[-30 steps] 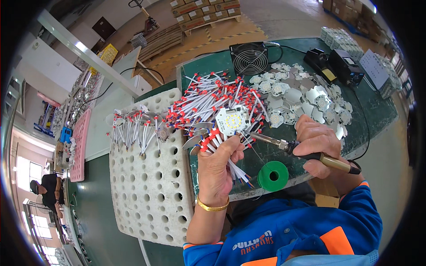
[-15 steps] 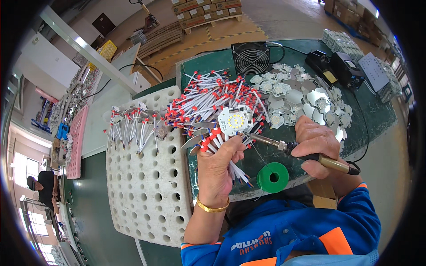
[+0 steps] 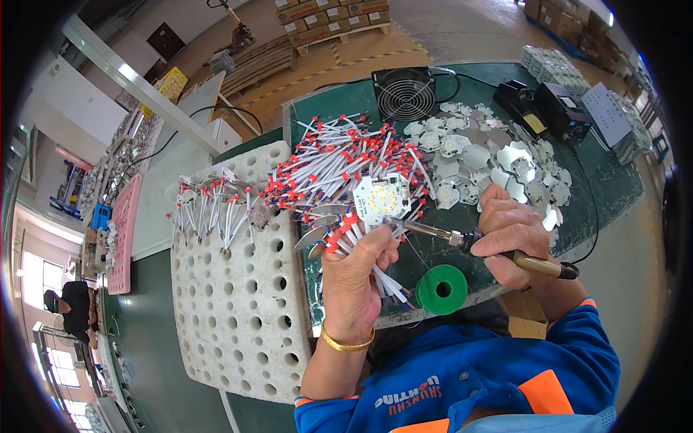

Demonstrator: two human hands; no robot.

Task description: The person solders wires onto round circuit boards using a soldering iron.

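Note:
My left hand [image 3: 355, 278] is closed round a bundle of white cables [image 3: 390, 284] with red collars. An LED board [image 3: 381, 198], white with a ring of yellow chips, sits at the top of that bundle by my thumb and fingertips. In my right hand [image 3: 511, 238] is a soldering iron [image 3: 462, 239], its tip reaching left to the board's lower edge beside my left thumb. Whether the tip touches a pad is too small to tell. A green solder spool [image 3: 442, 289] lies just below the iron, with thin wire running up from it.
A pile of white cables [image 3: 339, 159] lies behind my left hand. Several loose boards [image 3: 498, 155] cover the right side of the green table. A black fan [image 3: 404, 95] and a soldering station [image 3: 561, 112] stand at the back. Left, a perforated white foam tray [image 3: 231, 303] holds wired boards.
The view has shifted slightly. Both hands keep nearly the same pose, with the iron's tip still at the board's lower edge.

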